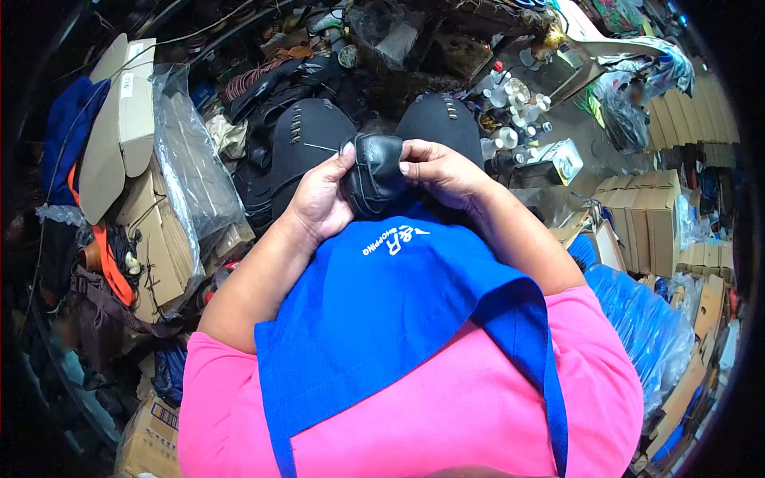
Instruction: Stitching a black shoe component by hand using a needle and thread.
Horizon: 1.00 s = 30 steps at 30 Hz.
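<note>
Evidently, both hands were closed on one glossy black leathery piece [379,163], which sat a little above the centre of the frame, just below the knees of the dark trousers [313,123]. The left hand [320,197] gripped its left edge, thumb up along the side; a thin, pale, needle-like sliver [319,146] stuck out leftward beside that thumb, though what held it could not be told. The right hand [443,173] pinched the upper right edge between thumb and bent fingers. A blue apron [374,303] filled the middle, white bottles [510,95] clustered at upper right, and flattened cardboard [131,111] leaned at upper left.
</note>
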{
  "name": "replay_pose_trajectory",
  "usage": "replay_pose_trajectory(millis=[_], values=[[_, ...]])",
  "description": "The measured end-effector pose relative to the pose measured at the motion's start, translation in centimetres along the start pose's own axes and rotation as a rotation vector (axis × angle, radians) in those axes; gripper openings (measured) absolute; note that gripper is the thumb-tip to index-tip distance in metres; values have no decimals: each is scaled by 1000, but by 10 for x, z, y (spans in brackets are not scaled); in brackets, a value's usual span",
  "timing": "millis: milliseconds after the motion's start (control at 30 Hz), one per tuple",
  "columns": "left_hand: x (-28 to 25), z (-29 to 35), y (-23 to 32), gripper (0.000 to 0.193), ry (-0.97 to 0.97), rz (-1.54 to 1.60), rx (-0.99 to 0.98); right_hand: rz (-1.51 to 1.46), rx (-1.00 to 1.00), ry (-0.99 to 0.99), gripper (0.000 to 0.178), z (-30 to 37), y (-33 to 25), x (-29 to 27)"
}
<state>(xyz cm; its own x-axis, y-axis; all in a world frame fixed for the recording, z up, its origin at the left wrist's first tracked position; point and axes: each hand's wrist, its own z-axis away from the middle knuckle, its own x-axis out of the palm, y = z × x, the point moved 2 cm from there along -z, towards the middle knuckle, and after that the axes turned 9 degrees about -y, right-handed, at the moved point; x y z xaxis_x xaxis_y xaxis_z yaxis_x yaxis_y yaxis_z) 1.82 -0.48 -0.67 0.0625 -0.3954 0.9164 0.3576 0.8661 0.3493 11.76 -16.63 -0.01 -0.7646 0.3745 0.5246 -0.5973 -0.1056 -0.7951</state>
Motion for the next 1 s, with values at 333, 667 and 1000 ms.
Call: replay_pose_trajectory(millis=[333,667,1000], values=[[-2,-1,0,47,15,4,10,-21,-1,-12,13,-3,3,-4],[0,0,0,43,19,-62,23,-30,-13,4,16,-6,7,-5],[5,-9,-12,40,98,-303,150,179,-36,266,14,-4,0,4]])
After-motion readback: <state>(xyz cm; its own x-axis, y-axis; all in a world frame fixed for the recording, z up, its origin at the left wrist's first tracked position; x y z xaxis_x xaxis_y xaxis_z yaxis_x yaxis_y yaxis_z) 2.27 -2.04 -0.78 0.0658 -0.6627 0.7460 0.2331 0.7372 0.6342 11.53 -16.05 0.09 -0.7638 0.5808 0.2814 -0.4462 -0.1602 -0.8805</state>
